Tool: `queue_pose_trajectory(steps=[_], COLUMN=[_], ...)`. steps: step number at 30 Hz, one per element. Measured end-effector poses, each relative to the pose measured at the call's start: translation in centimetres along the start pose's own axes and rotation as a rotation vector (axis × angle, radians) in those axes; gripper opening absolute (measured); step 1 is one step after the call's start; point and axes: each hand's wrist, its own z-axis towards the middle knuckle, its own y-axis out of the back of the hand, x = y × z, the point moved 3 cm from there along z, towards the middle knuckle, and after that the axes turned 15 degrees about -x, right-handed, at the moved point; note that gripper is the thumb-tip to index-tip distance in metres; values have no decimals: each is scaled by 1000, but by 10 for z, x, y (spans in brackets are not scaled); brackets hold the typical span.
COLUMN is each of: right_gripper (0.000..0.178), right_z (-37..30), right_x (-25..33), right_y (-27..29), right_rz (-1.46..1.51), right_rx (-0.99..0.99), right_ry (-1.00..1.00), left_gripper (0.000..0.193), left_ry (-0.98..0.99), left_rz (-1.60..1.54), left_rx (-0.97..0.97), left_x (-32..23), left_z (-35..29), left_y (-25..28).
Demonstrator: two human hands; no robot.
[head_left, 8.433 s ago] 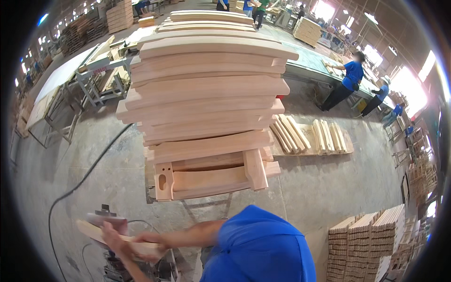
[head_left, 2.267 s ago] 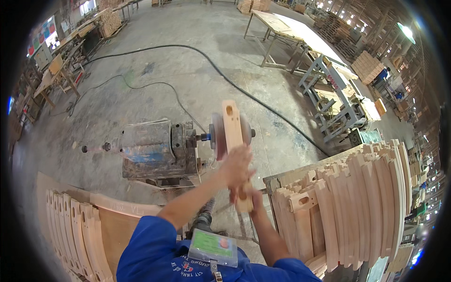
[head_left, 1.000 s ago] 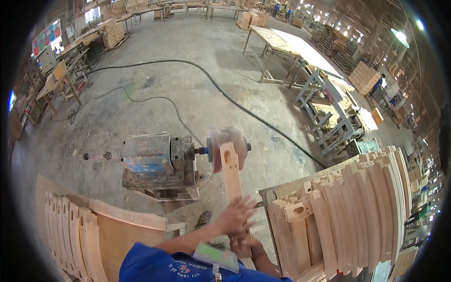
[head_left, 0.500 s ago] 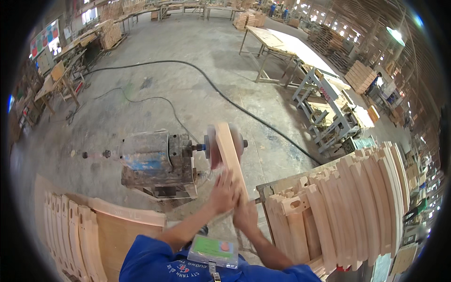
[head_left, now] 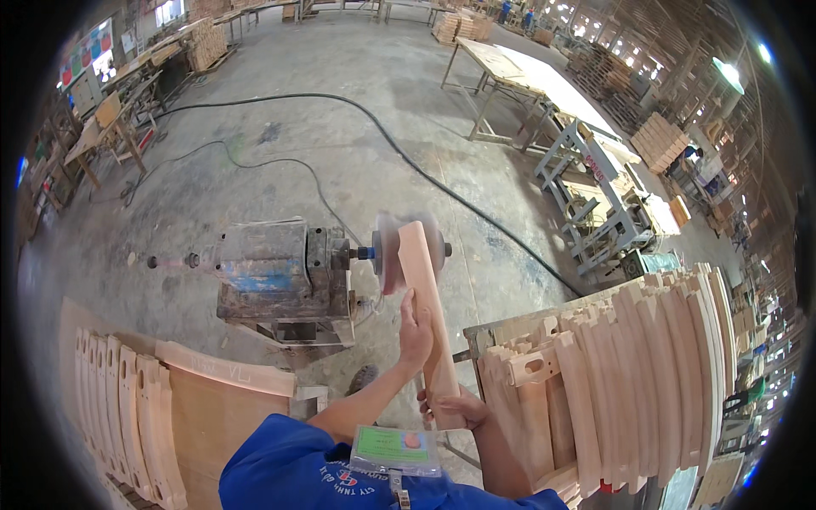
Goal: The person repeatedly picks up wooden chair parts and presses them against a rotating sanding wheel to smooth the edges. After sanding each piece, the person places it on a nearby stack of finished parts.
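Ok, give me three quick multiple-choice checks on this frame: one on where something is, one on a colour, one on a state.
1. Where is the upper end of the wooden piece?
A. At the sanding wheel
B. Flat on the floor
C. On the stack at the right

2. What colour is the person's sleeve?
A. Red
B. Blue
C. Grey

3. How is the wooden piece held?
A. By the left hand alone
B. By neither hand
C. By both hands, left hand above right hand

Answers: 1 A, the top of the piece meets the blurred wheel on the motor. 2 B, the sleeve at the lower edge is blue. 3 C, fingers of each hand wrap the piece, one mid-length and one at its lower end.
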Motion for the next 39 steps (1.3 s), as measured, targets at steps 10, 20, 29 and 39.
queue_pose_trajectory(steps=[10,20,29,39], right_gripper=[104,101,108,111], right_z=[-6,-23,-10,-17], right_x=[-2,3,-9,-66], right_y=[-27,-31,-73,-201], right_rz=[-908,-507,-1144,-1469], right_rx=[-657,-514,-698,-127], right_ry=[527,20,570,1137], left_gripper=[28,28,70,109], left_ry=[-796,-755,-302,3], left_rz=[281,301,140,292], left_rx=[382,394,-7,-398], left_x=[-36,-30,-19,-85], left_z=[28,24,25,-21], left_y=[12,14,52,241])
